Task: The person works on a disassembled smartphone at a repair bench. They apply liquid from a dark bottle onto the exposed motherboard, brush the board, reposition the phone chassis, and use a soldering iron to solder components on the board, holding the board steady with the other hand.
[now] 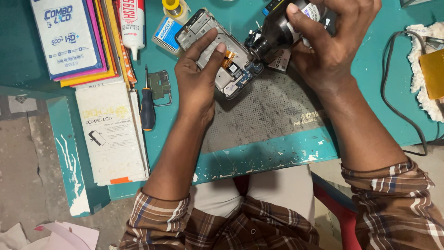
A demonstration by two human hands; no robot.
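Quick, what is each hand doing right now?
Left hand: fingers flat, pressing down on the opened phone, not gripping.
Right hand: closed around a dark bottle, tipped toward the phone.

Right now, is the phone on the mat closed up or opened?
Opened. The phone lies back cover off, its boards and orange flex bare, under the left hand; the right hand tips a dark bottle over it.

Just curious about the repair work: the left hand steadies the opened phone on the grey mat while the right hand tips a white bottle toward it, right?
Not quite. In the head view the bottle in the right hand is dark, nearly black, not white. The rest holds: the left hand steadies the opened phone on the grey mat.
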